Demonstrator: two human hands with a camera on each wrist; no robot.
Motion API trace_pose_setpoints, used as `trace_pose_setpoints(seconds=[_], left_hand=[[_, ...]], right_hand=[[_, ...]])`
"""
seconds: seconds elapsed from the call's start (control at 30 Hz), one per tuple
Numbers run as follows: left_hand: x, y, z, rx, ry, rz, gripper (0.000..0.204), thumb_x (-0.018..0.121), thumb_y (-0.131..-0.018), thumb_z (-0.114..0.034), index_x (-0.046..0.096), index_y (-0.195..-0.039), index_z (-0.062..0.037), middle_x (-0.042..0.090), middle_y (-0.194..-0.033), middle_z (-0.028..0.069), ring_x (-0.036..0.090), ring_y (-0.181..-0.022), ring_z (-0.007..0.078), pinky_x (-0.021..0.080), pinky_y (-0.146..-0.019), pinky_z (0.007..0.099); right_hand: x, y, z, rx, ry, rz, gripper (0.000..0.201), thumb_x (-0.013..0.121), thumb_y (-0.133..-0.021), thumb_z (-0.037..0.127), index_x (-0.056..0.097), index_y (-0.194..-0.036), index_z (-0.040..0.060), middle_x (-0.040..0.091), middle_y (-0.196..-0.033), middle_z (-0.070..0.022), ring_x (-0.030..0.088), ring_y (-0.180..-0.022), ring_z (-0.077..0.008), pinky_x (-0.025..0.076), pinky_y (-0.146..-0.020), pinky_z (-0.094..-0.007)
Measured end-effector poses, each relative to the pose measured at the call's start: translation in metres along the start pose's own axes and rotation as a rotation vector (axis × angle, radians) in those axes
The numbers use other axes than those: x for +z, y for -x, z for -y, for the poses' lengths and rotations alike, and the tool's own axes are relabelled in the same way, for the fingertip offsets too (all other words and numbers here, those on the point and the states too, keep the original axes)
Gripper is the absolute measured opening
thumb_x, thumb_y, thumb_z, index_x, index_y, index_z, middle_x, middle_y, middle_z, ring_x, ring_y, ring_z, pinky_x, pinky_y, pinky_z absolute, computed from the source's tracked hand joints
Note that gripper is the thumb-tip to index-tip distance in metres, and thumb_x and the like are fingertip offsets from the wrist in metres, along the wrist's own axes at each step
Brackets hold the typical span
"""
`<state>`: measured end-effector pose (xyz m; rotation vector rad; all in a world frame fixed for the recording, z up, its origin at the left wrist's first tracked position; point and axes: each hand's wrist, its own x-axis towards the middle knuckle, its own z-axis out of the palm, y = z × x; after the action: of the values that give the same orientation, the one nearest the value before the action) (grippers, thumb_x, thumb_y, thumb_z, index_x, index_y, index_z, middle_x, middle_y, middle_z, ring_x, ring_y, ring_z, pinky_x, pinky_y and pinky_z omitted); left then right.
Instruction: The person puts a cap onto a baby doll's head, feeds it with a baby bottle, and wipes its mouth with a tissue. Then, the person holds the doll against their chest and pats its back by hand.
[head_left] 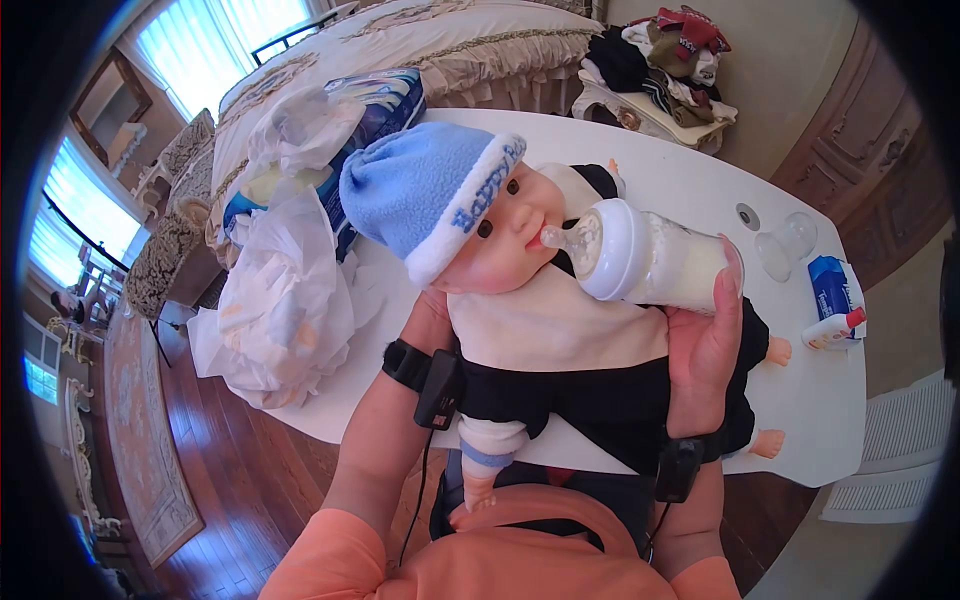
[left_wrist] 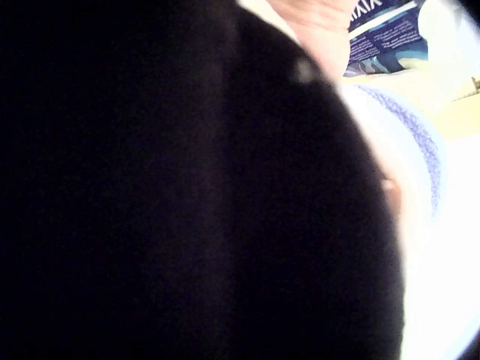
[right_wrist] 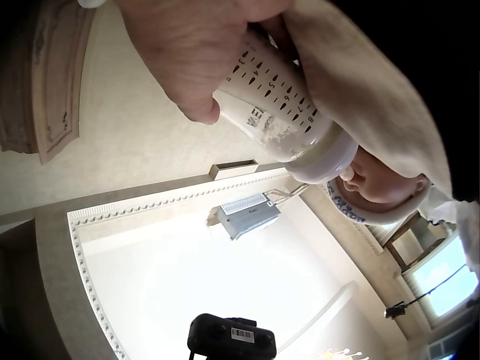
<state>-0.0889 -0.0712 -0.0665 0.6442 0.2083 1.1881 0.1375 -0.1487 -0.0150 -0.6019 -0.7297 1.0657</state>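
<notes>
Right hand (head_left: 705, 355) grip wrapped round bottle (head_left: 670, 262) at its base; teat (head_left: 553, 237) at doll's mouth. Doll (head_left: 555, 335) face up over counter (head_left: 825, 405), blue hat (head_left: 415, 195) on, one arm past near edge. Left hand (head_left: 430, 315) by doll's neck, fingers hidden, grip can't tell. Plastic bag (head_left: 280, 300) beside.

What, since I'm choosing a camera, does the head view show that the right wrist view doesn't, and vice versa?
Only the head view: a rectangular blue-and-white packet and a small white bottle with a red cap.
Only the right wrist view: black measuring marks on the clear cylindrical feeding bottle, and the pale ceiling.
Both: the right hand holding that bottle, nipple at the mouth of a doll in a white-trimmed hat.
</notes>
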Motion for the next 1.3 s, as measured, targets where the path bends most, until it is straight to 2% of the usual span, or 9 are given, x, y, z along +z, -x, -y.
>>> trace_pose_setpoints(seconds=[0.17, 0.23, 0.37, 0.43, 0.63, 0.87, 1.17, 1.23, 1.3], left_hand=[[-0.003, -0.001, 0.002, -0.041, 0.051, -0.072, 0.051, 0.052, -0.083, -0.031, 0.036, -0.123, -0.0026, 0.042, -0.122, 0.0157, 0.045, -0.111, 0.0239, 0.036, -0.097, 0.0363], [0.002, -0.002, 0.003, 0.064, -0.114, 0.053, 0.051, 0.052, -0.083, -0.031, 0.037, -0.122, -0.0026, 0.042, -0.121, 0.0154, 0.045, -0.11, 0.0238, 0.036, -0.096, 0.0358], [0.004, 0.0, 0.0, 0.024, -0.075, 0.04, 0.05, 0.052, -0.084, -0.031, 0.037, -0.122, -0.0026, 0.042, -0.121, 0.0153, 0.045, -0.11, 0.0236, 0.036, -0.096, 0.0354], [0.005, 0.0, -0.001, -0.016, 0.13, 0.043, 0.045, 0.048, -0.086, -0.012, 0.032, -0.126, 0.0001, 0.042, -0.121, 0.0169, 0.048, -0.107, 0.0225, 0.04, -0.093, 0.0341], [0.0, -0.004, 0.0, 0.079, -0.001, 0.072, 0.045, 0.047, -0.086, -0.013, 0.031, -0.126, -0.0003, 0.04, -0.123, 0.0174, 0.047, -0.108, 0.0234, 0.04, -0.093, 0.0346], [-0.01, -0.001, -0.001, 0.002, 0.035, -0.038, 0.046, 0.048, -0.086, -0.027, 0.036, -0.123, -0.0018, 0.041, -0.123, 0.0164, 0.045, -0.111, 0.0246, 0.037, -0.096, 0.0355], [-0.016, -0.008, -0.002, 0.058, -0.127, 0.082, 0.048, 0.049, -0.086, -0.029, 0.036, -0.123, -0.0018, 0.041, -0.122, 0.0166, 0.045, -0.111, 0.0248, 0.037, -0.096, 0.0359], [-0.007, -0.006, -0.002, 0.058, -0.092, 0.064, 0.047, 0.047, -0.087, -0.014, 0.029, -0.128, 0.0005, 0.038, -0.126, 0.0186, 0.046, -0.111, 0.0234, 0.039, -0.094, 0.0354], [-0.008, -0.006, -0.002, 0.047, -0.018, 0.073, 0.047, 0.047, -0.086, -0.014, 0.029, -0.128, 0.0005, 0.038, -0.126, 0.0185, 0.045, -0.111, 0.0234, 0.039, -0.094, 0.0353]], right_hand=[[0.0, 0.0, 0.0, -0.002, 0.008, -0.002, 0.055, 0.05, -0.084, 0.024, 0.027, -0.128, 0.0002, 0.039, -0.121, -0.0155, 0.043, -0.11, -0.0262, 0.039, -0.089, -0.0404], [0.0, 0.0, 0.0, -0.011, 0.005, 0.002, 0.055, 0.05, -0.084, 0.024, 0.027, -0.128, 0.0001, 0.039, -0.121, -0.0154, 0.043, -0.11, -0.0262, 0.039, -0.09, -0.04], [0.0, 0.0, 0.0, -0.01, 0.009, 0.001, 0.056, 0.051, -0.083, 0.024, 0.027, -0.128, -0.0002, 0.039, -0.121, -0.0154, 0.043, -0.11, -0.0259, 0.039, -0.09, -0.0399], [-0.001, 0.0, 0.0, -0.025, 0.009, 0.021, 0.056, 0.052, -0.083, 0.023, 0.026, -0.127, -0.0007, 0.039, -0.121, -0.0156, 0.043, -0.11, -0.0255, 0.039, -0.09, -0.0402], [0.001, 0.002, 0.0, -0.036, 0.037, 0.007, 0.059, 0.053, -0.083, 0.024, 0.025, -0.128, -0.0012, 0.038, -0.121, -0.0161, 0.043, -0.111, -0.0259, 0.038, -0.091, -0.0407], [-0.001, 0.001, -0.001, -0.046, 0.035, -0.002, 0.059, 0.053, -0.083, 0.025, 0.025, -0.128, -0.0014, 0.037, -0.122, -0.0165, 0.042, -0.111, -0.0271, 0.038, -0.092, -0.0415], [-0.002, 0.001, -0.003, -0.086, 0.04, -0.014, 0.062, 0.054, -0.083, 0.03, 0.025, -0.128, 0.0, 0.037, -0.123, -0.0158, 0.042, -0.112, -0.0267, 0.037, -0.092, -0.0409], [-0.003, 0.002, -0.004, -0.112, 0.11, 0.021, 0.057, 0.046, -0.087, 0.035, 0.026, -0.129, 0.0021, 0.036, -0.125, -0.0149, 0.037, -0.116, -0.0276, 0.032, -0.095, -0.0447], [-0.004, 0.002, -0.005, -0.115, 0.112, 0.031, 0.057, 0.046, -0.087, 0.035, 0.026, -0.129, 0.0021, 0.035, -0.125, -0.0149, 0.037, -0.117, -0.0276, 0.032, -0.096, -0.0448]])
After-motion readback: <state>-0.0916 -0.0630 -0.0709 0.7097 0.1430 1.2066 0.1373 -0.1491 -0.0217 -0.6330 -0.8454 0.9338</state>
